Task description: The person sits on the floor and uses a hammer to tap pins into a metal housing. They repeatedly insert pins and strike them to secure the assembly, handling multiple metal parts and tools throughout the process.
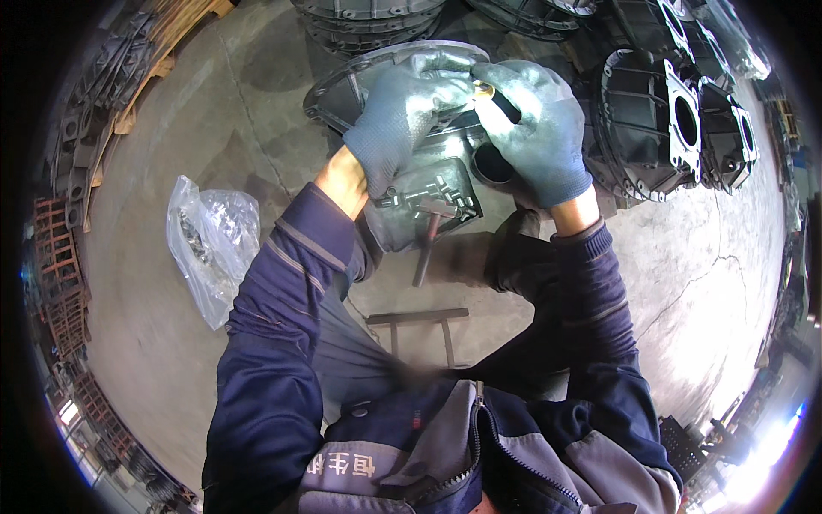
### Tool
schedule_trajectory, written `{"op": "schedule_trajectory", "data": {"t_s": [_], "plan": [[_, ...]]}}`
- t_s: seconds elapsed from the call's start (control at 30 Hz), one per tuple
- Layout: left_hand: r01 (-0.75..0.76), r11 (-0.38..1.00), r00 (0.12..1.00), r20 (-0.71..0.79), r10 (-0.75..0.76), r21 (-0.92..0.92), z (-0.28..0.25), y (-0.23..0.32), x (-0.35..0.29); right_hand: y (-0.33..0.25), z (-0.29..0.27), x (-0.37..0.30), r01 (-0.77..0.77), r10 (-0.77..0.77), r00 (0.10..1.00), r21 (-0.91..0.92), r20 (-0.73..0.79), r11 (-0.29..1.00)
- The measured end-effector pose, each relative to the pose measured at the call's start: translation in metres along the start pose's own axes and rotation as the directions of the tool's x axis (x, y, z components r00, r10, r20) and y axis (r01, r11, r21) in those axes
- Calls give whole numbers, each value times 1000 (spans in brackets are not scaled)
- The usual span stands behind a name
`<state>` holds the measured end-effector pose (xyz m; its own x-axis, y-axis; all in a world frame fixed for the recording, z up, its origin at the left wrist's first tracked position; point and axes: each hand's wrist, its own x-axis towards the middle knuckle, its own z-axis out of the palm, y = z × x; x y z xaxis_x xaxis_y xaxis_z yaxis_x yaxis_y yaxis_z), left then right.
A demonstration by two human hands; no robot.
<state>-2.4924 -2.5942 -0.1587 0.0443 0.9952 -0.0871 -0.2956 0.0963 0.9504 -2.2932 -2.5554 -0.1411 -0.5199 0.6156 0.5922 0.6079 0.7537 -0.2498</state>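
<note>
Head view — what are the hands doing?
— Left hand (402, 116), gloved, presses flat and open on the grey metal housing (377, 73) standing on the floor. Right hand (535, 128) pinches a small brass-coloured fitting (484, 89) at the housing's top.
— Nearby?
— A plastic bag of parts (210, 240) lies on the floor (154, 343), left.

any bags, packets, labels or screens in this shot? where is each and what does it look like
Clear plastic bag: on the concrete floor to the person's left, crumpled, holding small dark metal parts.
Second plastic bag: below the gloved left hand, against the grey metal housing, greyish, holding small bright metal pieces.
Label on the jacket: near the lower edge, a grey band with orange characters.
No screens or signs show.
</note>
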Motion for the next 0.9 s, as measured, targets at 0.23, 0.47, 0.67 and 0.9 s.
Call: {"op": "schedule_trajectory", "data": {"t_s": [0.23, 0.47, 0.67, 0.9], "plan": [[7, 996, 999, -53, -2, 86, 2, -1, 2, 2, 0, -3, -20, 19, 999, 9, 37, 1000], [31, 994, 999, -31, -28, 104, 4, 3, -2, 2, 0, -3, -32, 30, 997, 38, 67, 999], [-65, 562, 968, -85, 237, 825, -12, 11, 44, 25, 8, -24, -96, 93, 994, 60, 51, 994], [-53, -118, 998, 51, -21, 992, -66, 3, 102, 95, 58, -105, -673, 611, 699, 51, 371, 738]]}}
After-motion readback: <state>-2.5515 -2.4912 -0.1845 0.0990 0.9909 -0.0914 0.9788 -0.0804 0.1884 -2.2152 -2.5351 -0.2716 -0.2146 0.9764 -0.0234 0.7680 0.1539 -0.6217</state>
